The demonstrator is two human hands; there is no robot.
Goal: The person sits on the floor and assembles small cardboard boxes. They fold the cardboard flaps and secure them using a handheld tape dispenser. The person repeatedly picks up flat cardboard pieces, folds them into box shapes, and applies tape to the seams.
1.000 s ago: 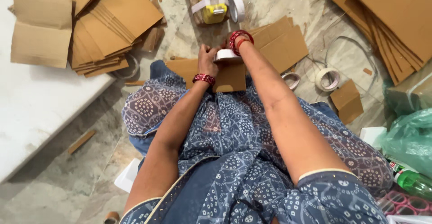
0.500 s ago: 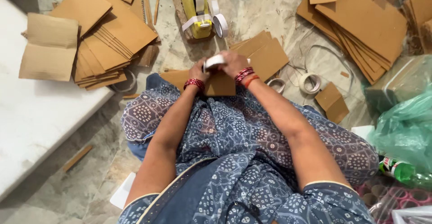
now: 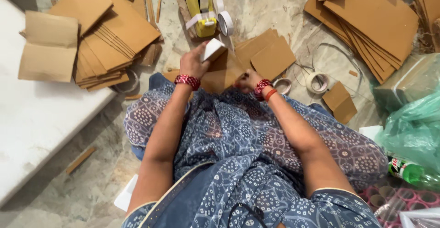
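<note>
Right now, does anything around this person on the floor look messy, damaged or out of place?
Mostly scattered work. The cardboard stack on the left is fanned out askew, loose scraps and tape rolls lie about the stone floor, and a green bottle lies on its side at right. Nothing looks spilled. The left hand holds a small white piece.

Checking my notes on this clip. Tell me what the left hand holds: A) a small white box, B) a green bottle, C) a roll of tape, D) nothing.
A: the left hand grips a small white box raised over the cardboard piece on the lap; the tape rolls lie on the floor, and the green bottle lies off to the person's right.
</note>
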